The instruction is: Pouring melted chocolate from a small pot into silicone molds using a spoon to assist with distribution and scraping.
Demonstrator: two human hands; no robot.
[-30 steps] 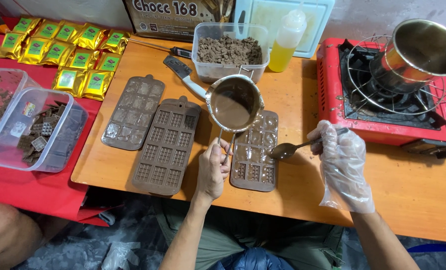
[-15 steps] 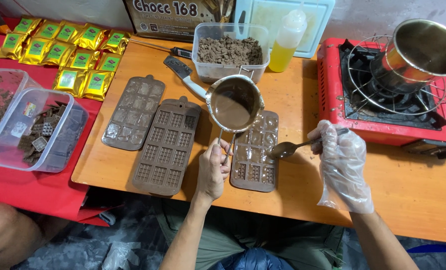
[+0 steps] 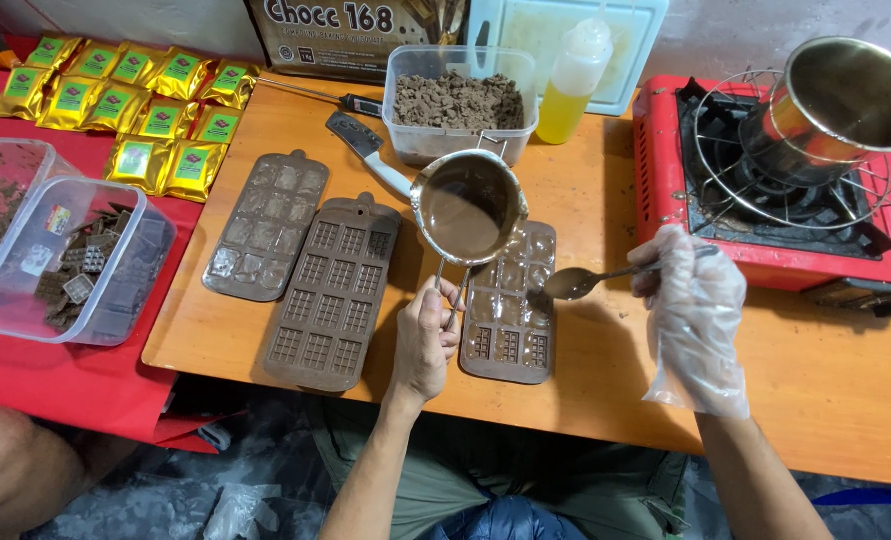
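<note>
Nothing had visibly moved since the earlier frames. The left hand (image 3: 428, 340) gripped the handle of a small steel saucepan (image 3: 469, 205) of melted chocolate, held above the far end of a brown chocolate mould (image 3: 511, 305) on the counter (image 3: 606, 190). The gloved right hand (image 3: 694, 300) pinched a spoon (image 3: 578, 282) at the mould's right edge. Left of that mould lay two more moulds (image 3: 334, 290); beyond it, a tub of chocolate chunks (image 3: 459, 100).
</note>
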